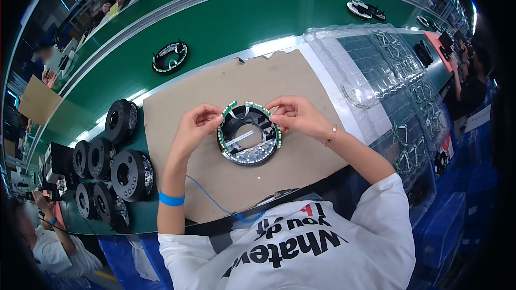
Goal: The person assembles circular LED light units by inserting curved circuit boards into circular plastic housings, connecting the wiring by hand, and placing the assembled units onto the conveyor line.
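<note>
A round black housing [233,124] lies on a brown cardboard sheet [188,88] in front of me. Curved green LED strips run around its rim, with a gap between their ends at the far side. My left hand [196,127] pinches the left LED strip [221,138] between thumb and fingers. On the other side, my right hand [302,118] is closed on the right LED strip [279,138]. White wires loop inward near the upper ends. Across the housing's centre lies a white label strip [239,138]; silvery parts show in its near portion.
Several black round housings [129,174] stand at the left. Bubble wrap [371,96] with several green LED strips lies at the right. A green conveyor belt [231,32] beyond carries another ring assembly [170,57]. A blue cord [207,192] crosses the cardboard. Other people work around.
</note>
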`<state>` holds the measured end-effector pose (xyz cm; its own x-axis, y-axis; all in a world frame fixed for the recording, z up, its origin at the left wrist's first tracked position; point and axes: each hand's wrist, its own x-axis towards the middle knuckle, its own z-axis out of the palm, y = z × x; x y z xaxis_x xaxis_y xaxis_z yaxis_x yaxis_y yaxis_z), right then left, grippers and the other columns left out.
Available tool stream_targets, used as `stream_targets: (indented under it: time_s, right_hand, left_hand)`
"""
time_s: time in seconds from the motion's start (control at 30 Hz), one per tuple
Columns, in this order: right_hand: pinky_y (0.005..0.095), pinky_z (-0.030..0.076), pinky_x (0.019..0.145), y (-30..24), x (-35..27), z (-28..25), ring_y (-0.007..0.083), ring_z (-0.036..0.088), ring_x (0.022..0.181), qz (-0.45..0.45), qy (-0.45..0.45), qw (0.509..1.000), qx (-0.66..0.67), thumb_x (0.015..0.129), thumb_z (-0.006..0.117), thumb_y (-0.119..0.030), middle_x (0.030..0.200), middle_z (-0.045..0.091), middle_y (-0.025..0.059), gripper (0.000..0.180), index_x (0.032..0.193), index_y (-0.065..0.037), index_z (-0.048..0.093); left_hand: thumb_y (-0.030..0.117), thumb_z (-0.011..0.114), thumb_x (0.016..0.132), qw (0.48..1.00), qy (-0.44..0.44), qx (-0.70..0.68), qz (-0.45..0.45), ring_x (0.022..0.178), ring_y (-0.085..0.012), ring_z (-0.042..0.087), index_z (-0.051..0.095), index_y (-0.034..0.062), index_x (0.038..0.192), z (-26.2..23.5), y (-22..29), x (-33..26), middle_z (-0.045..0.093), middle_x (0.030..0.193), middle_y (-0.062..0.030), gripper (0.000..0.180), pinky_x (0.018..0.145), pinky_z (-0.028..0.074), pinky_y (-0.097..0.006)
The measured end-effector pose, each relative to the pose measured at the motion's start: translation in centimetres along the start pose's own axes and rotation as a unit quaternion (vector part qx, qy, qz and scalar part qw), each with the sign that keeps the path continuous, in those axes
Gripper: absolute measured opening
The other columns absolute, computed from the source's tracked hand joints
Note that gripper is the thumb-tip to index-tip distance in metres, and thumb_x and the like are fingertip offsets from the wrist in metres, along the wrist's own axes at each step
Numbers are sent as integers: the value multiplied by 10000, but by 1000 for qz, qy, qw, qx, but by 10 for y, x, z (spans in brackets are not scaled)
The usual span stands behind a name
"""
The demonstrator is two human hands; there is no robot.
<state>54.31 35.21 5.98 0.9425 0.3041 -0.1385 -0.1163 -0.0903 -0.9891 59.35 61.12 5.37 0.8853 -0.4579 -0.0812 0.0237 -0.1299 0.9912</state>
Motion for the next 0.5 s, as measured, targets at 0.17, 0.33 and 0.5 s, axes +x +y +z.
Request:
stream_targets:
  time_s: [0.17, 0.33, 0.5]
  right_hand:
    - [196, 453, 574, 12, 20, -12, 49, 546, 666, 15, -7, 999, -40, 853, 568, -72, 770, 593, 17, 247, 1082, 23, 569]
    - [199, 450, 577, 16, 33, -9, 54, 534, 659, 5, -5, 997, -71, 855, 556, -64, 798, 591, 30, 222, 1051, 37, 584]
    - [209, 446, 580, 11, 38, -14, 63, 531, 646, 34, -24, 999, -26, 852, 551, -60, 771, 584, 27, 220, 1042, 47, 583]
  left_hand:
    - [49, 618, 820, 1000, 8, 2, -9, 733, -50, 560, 606, 8, 965, -6, -19, 15, 593, 809, -5, 151, 649, 475, -187]
    - [36, 622, 813, 1000, -9, 24, -9, 764, -65, 580, 606, -1, 968, -9, -34, 19, 618, 850, -29, 160, 683, 487, -193]
    - [36, 627, 810, 998, -8, 54, -25, 748, -54, 568, 610, -1, 964, -4, -33, 15, 618, 851, -28, 159, 682, 475, -180]
